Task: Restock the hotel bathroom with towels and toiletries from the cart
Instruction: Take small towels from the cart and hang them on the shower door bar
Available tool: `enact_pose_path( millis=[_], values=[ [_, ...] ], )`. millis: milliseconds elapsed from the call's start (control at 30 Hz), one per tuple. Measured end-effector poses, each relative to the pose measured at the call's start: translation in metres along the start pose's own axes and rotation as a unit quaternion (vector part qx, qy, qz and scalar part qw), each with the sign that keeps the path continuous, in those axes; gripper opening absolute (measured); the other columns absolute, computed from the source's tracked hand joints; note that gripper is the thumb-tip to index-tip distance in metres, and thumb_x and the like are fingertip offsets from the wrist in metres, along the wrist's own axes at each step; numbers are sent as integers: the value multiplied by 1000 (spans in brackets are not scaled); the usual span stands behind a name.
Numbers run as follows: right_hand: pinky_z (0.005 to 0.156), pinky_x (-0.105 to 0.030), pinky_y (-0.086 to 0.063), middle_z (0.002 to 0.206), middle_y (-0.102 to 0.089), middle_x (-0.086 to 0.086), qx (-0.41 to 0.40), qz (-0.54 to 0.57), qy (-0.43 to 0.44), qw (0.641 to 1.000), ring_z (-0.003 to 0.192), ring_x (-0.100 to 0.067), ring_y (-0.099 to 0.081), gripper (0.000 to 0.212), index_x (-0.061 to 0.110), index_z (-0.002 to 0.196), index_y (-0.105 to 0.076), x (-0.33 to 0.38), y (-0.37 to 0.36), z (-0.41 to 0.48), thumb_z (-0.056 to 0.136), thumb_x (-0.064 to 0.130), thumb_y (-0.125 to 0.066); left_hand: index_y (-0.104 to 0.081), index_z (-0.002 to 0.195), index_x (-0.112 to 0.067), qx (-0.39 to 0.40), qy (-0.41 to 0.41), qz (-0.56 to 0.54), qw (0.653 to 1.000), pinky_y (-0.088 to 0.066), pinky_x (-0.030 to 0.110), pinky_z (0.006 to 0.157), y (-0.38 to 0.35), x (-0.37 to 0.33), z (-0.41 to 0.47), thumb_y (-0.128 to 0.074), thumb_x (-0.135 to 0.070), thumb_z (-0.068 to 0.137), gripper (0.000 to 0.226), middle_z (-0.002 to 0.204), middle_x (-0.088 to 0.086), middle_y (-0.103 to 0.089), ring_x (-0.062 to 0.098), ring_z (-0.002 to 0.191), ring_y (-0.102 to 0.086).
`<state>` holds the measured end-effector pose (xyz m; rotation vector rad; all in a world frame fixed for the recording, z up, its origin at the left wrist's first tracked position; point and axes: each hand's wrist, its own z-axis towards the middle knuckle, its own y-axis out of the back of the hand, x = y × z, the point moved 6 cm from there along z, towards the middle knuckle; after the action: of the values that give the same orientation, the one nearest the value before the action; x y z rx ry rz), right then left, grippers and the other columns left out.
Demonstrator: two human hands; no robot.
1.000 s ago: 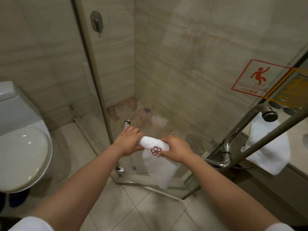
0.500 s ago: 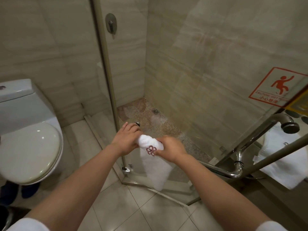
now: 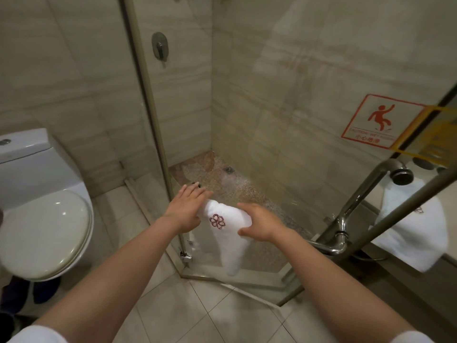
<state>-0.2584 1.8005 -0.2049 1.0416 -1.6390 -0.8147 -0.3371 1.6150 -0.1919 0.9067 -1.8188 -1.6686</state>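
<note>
Both of my hands are on the one towel (image 3: 230,243), which hangs straight ahead and low between them, draped over the handle of the glass shower door (image 3: 284,120). My left hand (image 3: 186,209) lies open along the fold's upper left end, fingers straight and pointing past it to the shower floor. My right hand (image 3: 259,224) rests loosely on the right shoulder of the fold, fingers relaxed, not curled round the cloth. The red flower emblem (image 3: 217,221) faces me between the two. The towel's long axis runs downward, narrowing to a tip just above the door's bottom rail.

Neither hand is nearer, since each touches it. I judge the hanging nearly done, so what follows should be a light straightening or simply letting go, pulling back toward me so the cloth is not dragged off.

Much is hidden. The handle itself is covered, only a dark end (image 3: 196,184) showing beyond my left fingers, and my palms hide how the fold sits. A second towel (image 3: 410,233) hangs at the right behind a chrome rail (image 3: 358,201). The cart is out of view.
</note>
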Motion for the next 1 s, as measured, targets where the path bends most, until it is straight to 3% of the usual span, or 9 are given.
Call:
enact_pose_path(
  millis=[133, 233, 300, 533, 767, 900, 1000],
  values=[
    [105, -36, -42, 149, -43, -3, -40, 69, -22, 997, 129, -22, -49, 70, 26, 148, -39, -18, 12, -28, 85, 39, -67, -36, 146, -25, -56, -27, -93, 994, -11, 35, 121, 16, -41, -2, -55, -5, 80, 71, 153, -3, -34, 19, 147, -17],
    [104, -34, -43, 145, -48, -2, -97, 119, -37, 987, 128, -19, -51, 60, 22, 145, -43, -35, 24, -57, 90, 36, -62, -52, 135, -26, -96, -40, -171, 980, -39, 29, 104, 28, -81, -3, -52, -3, 82, 58, 138, -6, -53, 14, 131, -45],
    [98, -31, -46, 137, -56, 0, -140, 145, -44, 978, 119, -16, -56, 50, 23, 139, -51, -48, 35, -80, 91, 32, -62, -57, 129, -29, -112, -42, -220, 968, -45, 25, 93, 35, -111, -3, -50, -5, 83, 52, 127, -10, -61, 8, 118, -55],
    [85, -33, -54, 105, -70, 7, -258, 240, -80, 932, 87, -8, -64, 29, 27, 115, -68, -118, 70, -166, 87, 23, -60, -68, 110, -27, -127, -79, -349, 925, -50, 28, 91, 52, -231, 3, -51, -3, 85, 38, 108, -11, -69, 5, 100, -63],
    [83, -27, -52, 104, -69, 10, -309, 259, -135, 905, 94, -7, -63, 25, 26, 114, -68, -215, 95, -271, 91, 23, -58, -69, 101, -29, -106, -131, -394, 903, -53, 30, 84, 46, -366, 8, -52, -1, 80, 39, 94, -13, -70, 5, 89, -65],
    [79, -27, -52, 88, -69, 14, -329, 276, -189, 883, 84, -7, -64, 23, 32, 108, -68, -273, 101, -322, 88, 27, -57, -67, 100, -33, -86, -154, -409, 895, -54, 34, 87, 38, -438, 11, -52, -5, 79, 38, 94, -14, -70, 4, 90, -65],
    [77, -32, -54, 86, -68, 14, -349, 289, -206, 868, 79, -5, -63, 21, 30, 106, -69, -304, 106, -353, 89, 27, -58, -63, 96, -41, -75, -155, -417, 892, -53, 34, 87, 32, -481, 15, -51, -11, 81, 36, 93, -18, -69, 1, 91, -65]
  ],
)
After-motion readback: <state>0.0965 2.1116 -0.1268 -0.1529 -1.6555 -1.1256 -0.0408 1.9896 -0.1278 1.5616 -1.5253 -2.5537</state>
